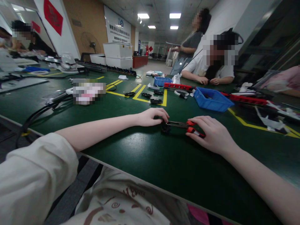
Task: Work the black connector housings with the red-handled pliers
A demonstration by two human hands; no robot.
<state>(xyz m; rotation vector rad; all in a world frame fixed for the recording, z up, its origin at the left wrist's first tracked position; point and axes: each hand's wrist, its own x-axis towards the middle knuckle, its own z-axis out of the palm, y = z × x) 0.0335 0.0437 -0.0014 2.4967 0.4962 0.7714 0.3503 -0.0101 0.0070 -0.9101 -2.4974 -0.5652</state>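
Left hand (153, 117) holds a black component (165, 128), right hand (211, 132) grips needle-nose pliers (190, 123): seemingly plier work, calling for steady alignment

Left forearm (100, 130) and right forearm (260, 175) angle inward, left hand (152, 117) pinching, right hand (212, 132) gripping.

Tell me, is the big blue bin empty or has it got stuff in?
The bin has stuff in: dark things show inside its walls. Cannot tell what they are or how many.
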